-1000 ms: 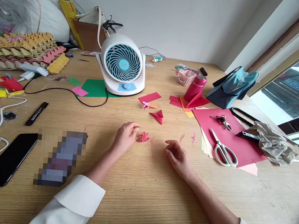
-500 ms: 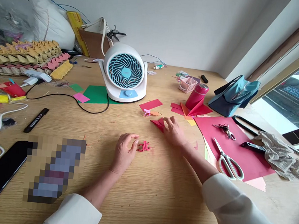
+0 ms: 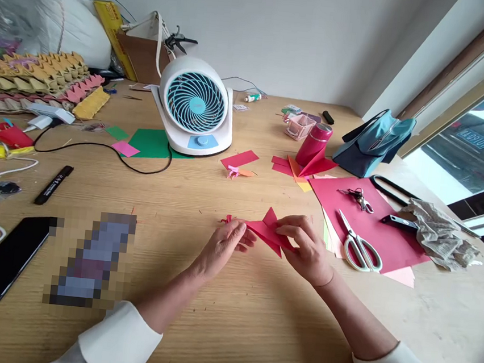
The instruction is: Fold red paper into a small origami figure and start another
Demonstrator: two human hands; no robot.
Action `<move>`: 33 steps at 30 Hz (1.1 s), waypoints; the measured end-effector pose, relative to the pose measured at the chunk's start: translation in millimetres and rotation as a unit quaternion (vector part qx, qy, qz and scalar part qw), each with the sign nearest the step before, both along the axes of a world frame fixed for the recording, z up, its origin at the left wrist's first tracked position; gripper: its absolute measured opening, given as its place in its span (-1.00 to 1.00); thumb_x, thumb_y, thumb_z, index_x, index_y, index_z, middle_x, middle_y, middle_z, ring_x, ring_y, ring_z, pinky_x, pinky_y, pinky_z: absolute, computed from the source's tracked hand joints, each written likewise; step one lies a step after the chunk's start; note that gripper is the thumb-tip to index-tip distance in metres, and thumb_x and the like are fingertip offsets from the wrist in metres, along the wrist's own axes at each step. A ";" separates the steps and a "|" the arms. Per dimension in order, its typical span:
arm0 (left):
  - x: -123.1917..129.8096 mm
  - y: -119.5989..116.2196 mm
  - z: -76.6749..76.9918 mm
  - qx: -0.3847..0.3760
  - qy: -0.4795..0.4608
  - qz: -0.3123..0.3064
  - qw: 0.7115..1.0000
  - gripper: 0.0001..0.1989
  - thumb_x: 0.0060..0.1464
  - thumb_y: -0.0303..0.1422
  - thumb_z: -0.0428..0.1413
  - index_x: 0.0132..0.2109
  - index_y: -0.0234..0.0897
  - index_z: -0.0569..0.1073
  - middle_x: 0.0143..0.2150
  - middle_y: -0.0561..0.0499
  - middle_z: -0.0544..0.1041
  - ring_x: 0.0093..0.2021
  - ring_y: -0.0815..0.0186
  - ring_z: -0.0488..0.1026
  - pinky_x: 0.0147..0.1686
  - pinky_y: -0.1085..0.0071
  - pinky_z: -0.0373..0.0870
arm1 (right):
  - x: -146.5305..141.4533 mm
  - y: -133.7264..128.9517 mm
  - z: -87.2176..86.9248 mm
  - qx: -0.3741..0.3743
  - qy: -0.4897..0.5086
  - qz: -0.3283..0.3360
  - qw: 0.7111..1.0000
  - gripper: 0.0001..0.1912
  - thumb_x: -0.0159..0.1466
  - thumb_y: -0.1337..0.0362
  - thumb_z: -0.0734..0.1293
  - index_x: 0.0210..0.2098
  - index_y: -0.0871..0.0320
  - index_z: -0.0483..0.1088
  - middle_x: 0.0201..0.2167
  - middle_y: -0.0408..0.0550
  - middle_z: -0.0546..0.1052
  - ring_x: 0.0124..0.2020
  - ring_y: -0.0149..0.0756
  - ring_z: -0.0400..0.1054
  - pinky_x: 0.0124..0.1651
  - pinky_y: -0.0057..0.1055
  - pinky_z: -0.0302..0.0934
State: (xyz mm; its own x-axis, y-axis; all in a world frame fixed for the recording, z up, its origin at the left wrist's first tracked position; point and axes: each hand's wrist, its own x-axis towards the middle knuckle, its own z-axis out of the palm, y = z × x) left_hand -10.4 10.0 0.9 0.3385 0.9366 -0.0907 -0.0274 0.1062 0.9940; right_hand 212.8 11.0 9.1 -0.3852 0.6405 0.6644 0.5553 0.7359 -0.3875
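Note:
A folded red paper piece (image 3: 266, 230) with pointed flaps is held between both my hands, above the wooden table. My left hand (image 3: 224, 245) pinches its left tip between thumb and fingers. On the right side, my right hand (image 3: 304, 246) grips the paper with thumb and fingertips, covering part of it. Just behind my left hand lies a small folded red paper figure (image 3: 227, 219), mostly hidden by the fingers. Farther back are a pink and orange folded paper figure (image 3: 235, 172) and a flat red paper strip (image 3: 239, 159).
White scissors (image 3: 358, 244) and keys (image 3: 358, 198) lie on red paper sheets (image 3: 406, 251) at right. A fan (image 3: 196, 108) stands at the back, its black cord running left. A red bottle (image 3: 314, 144) and blue bag (image 3: 374, 144) stand back right; a marker (image 3: 54, 185) lies left.
My right hand has picked the folded red paper up and brought it nearer. My left hand has moved right and taken its left tip. The view has shifted slightly.

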 end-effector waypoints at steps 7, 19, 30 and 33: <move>12.7 -11.2 0.3 -0.058 -0.035 -0.065 0.996 -0.62 0.14 -0.03 0.18 -0.20 -0.31 0.53 -0.25 -0.04 0.56 -0.25 0.31 0.49 -0.26 0.40 0.44 | 6.9 -33.9 -15.0 -0.046 -0.038 0.049 0.997 -0.66 0.34 0.49 0.17 -0.12 0.01 0.49 -0.11 0.07 0.50 -0.12 -0.19 0.43 -0.13 -0.23 0.39; 17.3 -5.6 -26.8 -0.002 0.060 0.028 0.998 -0.68 0.09 -0.19 0.19 -0.44 -0.30 0.31 -0.50 0.15 0.26 -0.48 0.46 0.17 -0.46 0.50 0.13 | -0.7 -30.0 -31.1 -0.443 0.235 0.021 0.865 -0.68 0.39 0.05 0.27 -0.06 0.16 0.41 -0.26 -0.03 0.52 -0.26 -0.30 0.41 -0.20 -0.39 0.31; 18.7 -10.9 -29.1 0.072 0.137 0.041 0.987 -0.70 0.18 -0.24 0.10 -0.46 -0.27 0.28 -0.54 0.15 0.23 -0.52 0.46 0.15 -0.49 0.50 0.12 | -10.3 -36.3 -31.4 -0.449 0.126 -0.023 0.884 -0.71 0.34 0.16 0.29 -0.47 0.18 0.32 -0.59 -0.24 0.25 -0.55 -0.48 0.06 -0.51 -0.48 -0.06; 19.1 -12.4 -29.1 0.073 0.148 0.027 0.986 -0.72 0.13 -0.25 0.16 -0.45 -0.28 0.31 -0.52 0.14 0.31 -0.51 0.45 0.22 -0.49 0.51 0.17 | -10.6 -37.4 -31.0 -0.445 0.127 -0.022 0.886 -0.71 0.33 0.18 0.29 -0.48 0.17 0.30 -0.60 -0.25 0.22 -0.56 -0.48 0.04 -0.52 -0.48 -0.09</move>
State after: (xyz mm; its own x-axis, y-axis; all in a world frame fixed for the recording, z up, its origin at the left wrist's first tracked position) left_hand 8.7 -2.4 -28.2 0.2675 0.9627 -0.0408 0.2644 -0.0326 0.9639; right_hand 202.2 -26.5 -21.8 -0.2568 0.9651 -0.0509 0.3884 0.0548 -0.9199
